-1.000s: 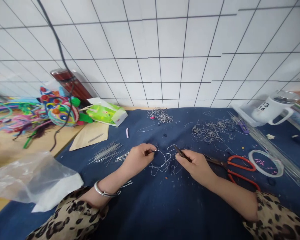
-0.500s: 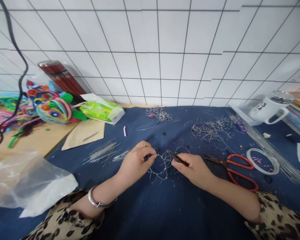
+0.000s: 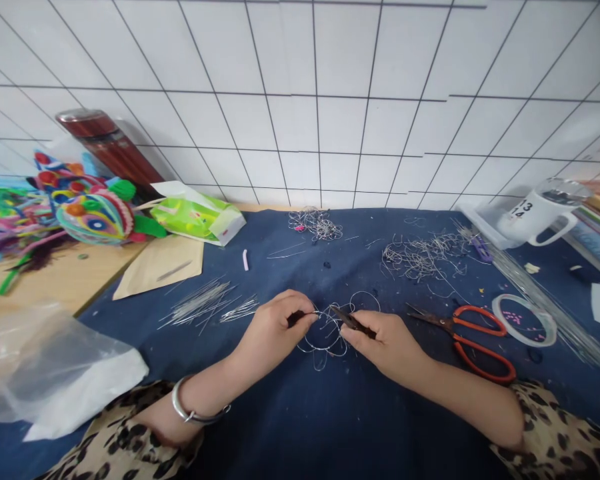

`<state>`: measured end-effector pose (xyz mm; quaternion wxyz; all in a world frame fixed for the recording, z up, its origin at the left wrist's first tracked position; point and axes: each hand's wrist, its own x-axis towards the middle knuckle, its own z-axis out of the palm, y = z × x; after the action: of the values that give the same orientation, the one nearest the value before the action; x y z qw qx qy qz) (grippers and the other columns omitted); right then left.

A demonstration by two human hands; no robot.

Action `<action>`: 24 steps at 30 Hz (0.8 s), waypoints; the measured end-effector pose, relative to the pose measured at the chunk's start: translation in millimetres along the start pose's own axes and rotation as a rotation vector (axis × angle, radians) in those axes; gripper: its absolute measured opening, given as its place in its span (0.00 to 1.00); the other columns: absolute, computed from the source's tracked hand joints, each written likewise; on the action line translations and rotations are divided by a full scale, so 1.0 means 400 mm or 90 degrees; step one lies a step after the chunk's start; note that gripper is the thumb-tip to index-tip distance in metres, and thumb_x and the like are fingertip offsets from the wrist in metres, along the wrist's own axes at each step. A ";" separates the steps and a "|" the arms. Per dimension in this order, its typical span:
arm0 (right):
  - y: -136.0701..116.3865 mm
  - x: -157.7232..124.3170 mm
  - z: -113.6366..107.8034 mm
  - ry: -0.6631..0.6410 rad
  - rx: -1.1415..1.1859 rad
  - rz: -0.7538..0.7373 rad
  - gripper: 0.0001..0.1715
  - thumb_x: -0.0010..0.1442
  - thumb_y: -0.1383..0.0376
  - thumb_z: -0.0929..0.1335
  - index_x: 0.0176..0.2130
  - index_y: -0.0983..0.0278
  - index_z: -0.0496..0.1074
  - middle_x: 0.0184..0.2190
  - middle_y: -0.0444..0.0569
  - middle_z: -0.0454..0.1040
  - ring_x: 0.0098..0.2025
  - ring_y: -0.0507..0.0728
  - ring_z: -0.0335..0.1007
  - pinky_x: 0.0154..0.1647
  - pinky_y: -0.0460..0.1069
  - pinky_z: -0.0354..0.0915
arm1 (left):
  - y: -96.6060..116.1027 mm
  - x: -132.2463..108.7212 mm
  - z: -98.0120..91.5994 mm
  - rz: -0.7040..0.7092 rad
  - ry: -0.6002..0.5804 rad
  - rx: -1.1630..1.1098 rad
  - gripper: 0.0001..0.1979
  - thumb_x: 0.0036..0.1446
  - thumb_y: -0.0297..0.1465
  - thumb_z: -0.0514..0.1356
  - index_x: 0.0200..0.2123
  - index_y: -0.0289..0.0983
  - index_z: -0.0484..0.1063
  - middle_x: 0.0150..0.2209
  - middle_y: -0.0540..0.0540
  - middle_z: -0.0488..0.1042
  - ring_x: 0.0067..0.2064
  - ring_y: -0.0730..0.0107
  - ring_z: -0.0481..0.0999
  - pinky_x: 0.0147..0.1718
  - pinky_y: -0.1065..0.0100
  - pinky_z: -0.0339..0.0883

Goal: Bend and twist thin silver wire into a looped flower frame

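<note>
My left hand (image 3: 273,330) is closed in a pinch on the left side of a looped wire frame (image 3: 325,337) that lies on the blue cloth (image 3: 320,427). My right hand (image 3: 385,343) is closed around small dark pliers (image 3: 349,321), whose tip points left into the wire loops. The two hands are close together, with the frame between them. A silver bangle (image 3: 193,407) sits on my left wrist.
Orange-handled scissors (image 3: 467,337) lie right of my right hand, beside a tape roll (image 3: 525,320). Cut straight wires (image 3: 200,303) lie to the left, tangled wire scraps (image 3: 423,257) behind. A white mug (image 3: 535,213), a green packet (image 3: 197,217), colourful pipe-cleaner figures (image 3: 87,213) and a plastic bag (image 3: 45,363) surround the cloth.
Both hands have drawn closer together over the wire frame, the pliers' tip moving left into the loops. The view has tilted down a little.
</note>
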<state>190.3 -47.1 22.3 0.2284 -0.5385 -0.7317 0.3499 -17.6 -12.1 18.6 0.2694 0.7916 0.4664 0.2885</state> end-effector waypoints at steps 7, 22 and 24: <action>0.003 0.002 0.000 0.013 -0.021 -0.008 0.18 0.59 0.56 0.61 0.22 0.63 0.58 0.20 0.40 0.59 0.23 0.48 0.56 0.24 0.44 0.49 | 0.007 -0.008 0.015 -0.005 0.023 -0.023 0.05 0.53 0.27 0.56 0.32 0.40 0.73 0.35 0.47 0.73 0.37 0.69 0.72 0.37 0.66 0.67; 0.012 0.005 0.006 0.036 -0.044 -0.004 0.17 0.58 0.59 0.61 0.22 0.64 0.56 0.19 0.39 0.58 0.23 0.47 0.55 0.25 0.44 0.48 | 0.021 -0.017 0.027 -0.053 -0.014 -0.090 0.03 0.52 0.28 0.58 0.31 0.37 0.71 0.34 0.47 0.72 0.32 0.72 0.71 0.32 0.70 0.66; 0.013 0.006 0.007 0.037 -0.044 -0.004 0.17 0.58 0.60 0.61 0.22 0.64 0.56 0.19 0.39 0.58 0.23 0.47 0.55 0.25 0.44 0.48 | 0.021 -0.018 0.028 -0.062 -0.023 -0.090 0.03 0.52 0.28 0.58 0.32 0.37 0.71 0.32 0.48 0.72 0.32 0.72 0.71 0.32 0.69 0.66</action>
<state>190.7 -44.7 16.5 0.2322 -0.5536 -0.7381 0.3079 -7.8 -23.6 15.2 0.3468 0.7521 0.4776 0.2933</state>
